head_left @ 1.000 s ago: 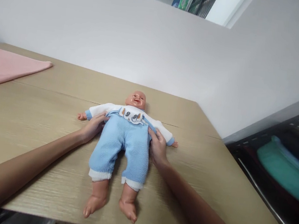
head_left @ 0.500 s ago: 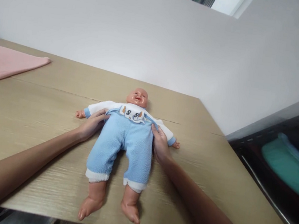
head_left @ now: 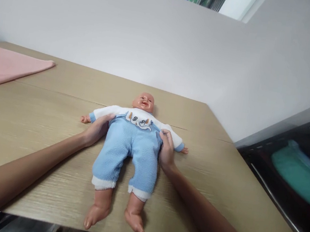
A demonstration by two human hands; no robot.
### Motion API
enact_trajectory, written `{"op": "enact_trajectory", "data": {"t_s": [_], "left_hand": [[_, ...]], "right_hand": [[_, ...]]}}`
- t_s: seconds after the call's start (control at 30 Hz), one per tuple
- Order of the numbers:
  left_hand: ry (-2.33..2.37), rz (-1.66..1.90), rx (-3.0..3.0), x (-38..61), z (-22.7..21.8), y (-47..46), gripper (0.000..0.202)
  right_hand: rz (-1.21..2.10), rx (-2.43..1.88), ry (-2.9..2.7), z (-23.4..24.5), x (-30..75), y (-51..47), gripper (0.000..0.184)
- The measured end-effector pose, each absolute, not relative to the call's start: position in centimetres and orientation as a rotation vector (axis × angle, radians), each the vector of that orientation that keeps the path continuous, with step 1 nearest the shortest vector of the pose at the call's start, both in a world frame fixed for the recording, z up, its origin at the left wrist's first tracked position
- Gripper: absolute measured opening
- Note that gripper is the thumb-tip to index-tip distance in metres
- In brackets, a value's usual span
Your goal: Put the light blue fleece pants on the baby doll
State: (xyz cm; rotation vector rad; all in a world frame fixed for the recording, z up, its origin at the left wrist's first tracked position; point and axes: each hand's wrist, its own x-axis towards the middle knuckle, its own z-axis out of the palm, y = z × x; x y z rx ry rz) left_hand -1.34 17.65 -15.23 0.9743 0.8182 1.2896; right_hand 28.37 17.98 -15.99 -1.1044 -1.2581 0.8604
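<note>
A baby doll lies on its back on the table, head away from me, arms spread and bare feet towards me. It wears a white top with blue cuffs and an elephant face on the chest, and fleecy light blue trousers with white hems. At the waist on the left side, my left hand is closed on the trousers' edge, its fingertips partly hidden by the cloth. My right hand pinches the waist edge on the other side, fingers curled and thumb against the fabric.
A pink cloth lies flat at the table's far left. The wooden table meets a white wall behind the doll. Past the table's right edge stands a dark rack with a green-blue item on it.
The left thumb has slipped off the trousers' front to the side of the waist. My right hand's fingers have curled at the waist edge. The doll lies almost as before; the view shifted slightly.
</note>
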Motion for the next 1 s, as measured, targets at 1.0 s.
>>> {"op": "enact_trajectory", "data": {"t_s": [1.0], "left_hand": [[1.195,1.683,1.293,0.1,-15.0,16.2,0.048]], "right_hand": [[0.838,-0.473,-2.918,-6.4,9.1,33.4,0.041]]}}
